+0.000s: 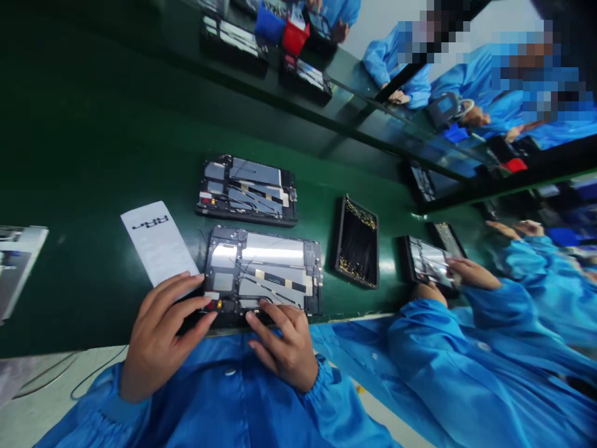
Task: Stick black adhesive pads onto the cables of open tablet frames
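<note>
Both left hand (163,336) and right hand (285,345) rest open-fingered on tablet (268,254), paper slip (156,242) alongside.

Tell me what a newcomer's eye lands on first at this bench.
The opened tablet with its shiny metal plate lies on the green belt right before the person, left hand at its near-left corner, right hand on its near edge. Behind it lies a second opened tablet; a white paper slip sits to the left. At the right, a co-worker's hands hold another device.
</note>
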Demonstrator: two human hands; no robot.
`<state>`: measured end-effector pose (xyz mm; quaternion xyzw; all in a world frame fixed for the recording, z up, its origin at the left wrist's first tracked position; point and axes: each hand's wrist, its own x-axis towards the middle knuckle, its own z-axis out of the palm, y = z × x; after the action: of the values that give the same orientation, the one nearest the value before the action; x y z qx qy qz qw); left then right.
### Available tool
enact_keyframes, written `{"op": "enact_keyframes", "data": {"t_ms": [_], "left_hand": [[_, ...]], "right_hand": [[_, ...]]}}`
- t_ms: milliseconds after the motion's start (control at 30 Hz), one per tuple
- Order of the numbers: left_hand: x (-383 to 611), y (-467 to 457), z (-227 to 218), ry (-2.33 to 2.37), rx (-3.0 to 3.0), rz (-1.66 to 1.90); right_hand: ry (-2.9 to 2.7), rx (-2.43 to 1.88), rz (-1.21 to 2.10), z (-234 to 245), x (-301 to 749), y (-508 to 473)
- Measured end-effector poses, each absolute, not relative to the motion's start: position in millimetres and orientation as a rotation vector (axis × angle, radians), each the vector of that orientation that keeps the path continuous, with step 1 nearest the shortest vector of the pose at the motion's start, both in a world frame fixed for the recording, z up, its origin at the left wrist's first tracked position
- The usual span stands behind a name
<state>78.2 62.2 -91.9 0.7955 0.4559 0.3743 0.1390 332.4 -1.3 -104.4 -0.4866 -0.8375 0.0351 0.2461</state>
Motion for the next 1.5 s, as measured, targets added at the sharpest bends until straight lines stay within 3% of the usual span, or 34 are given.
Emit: {"op": "enact_keyframes", "data": {"t_ms": [200,400,533,733,900,1033,1167,1367,1500], "left_hand": [[19.9,127.1,-109.5,1.667,2.308,0.867],[-10.1,162.6,-131.5,1.585,2.224,0.554],[-7.2,156.0,-135.6,1.565,2.136,0.594],[-6.5,157.4,-137.4,1.591,2.114,0.586],[-8.1,160.4,-141.2,1.565,2.191,0.58],[-11.7,167.2,-146.7,1.549,2.261,0.684],[-15.3,174.2,-139.0,1.462,2.226,0.873],[27.5,130.0,-86.4,1.698,2.027,1.136],[108.7,73.5,-70.6,1.231,2.399,1.105]], "right_hand": [[-2.274,-1.254,0.359,-70.3,334.7,29.6],[-2.559,-0.89,0.608,-44.8,265.9,153.3],[-2.86,-0.834,0.515,-68.0,198.5,218.0],[-3.003,-0.922,0.396,-97.9,165.6,232.1],[-2.954,-0.985,0.408,-84.3,165.5,233.3],[-2.542,-0.994,0.52,-29.4,221.6,216.1],[-2.243,-1.127,0.54,6.3,315.4,139.6],[-2.118,-1.54,0.551,-39.5,397.2,17.6],[-2.093,-1.641,0.425,-56.2,395.6,-8.1]]}}
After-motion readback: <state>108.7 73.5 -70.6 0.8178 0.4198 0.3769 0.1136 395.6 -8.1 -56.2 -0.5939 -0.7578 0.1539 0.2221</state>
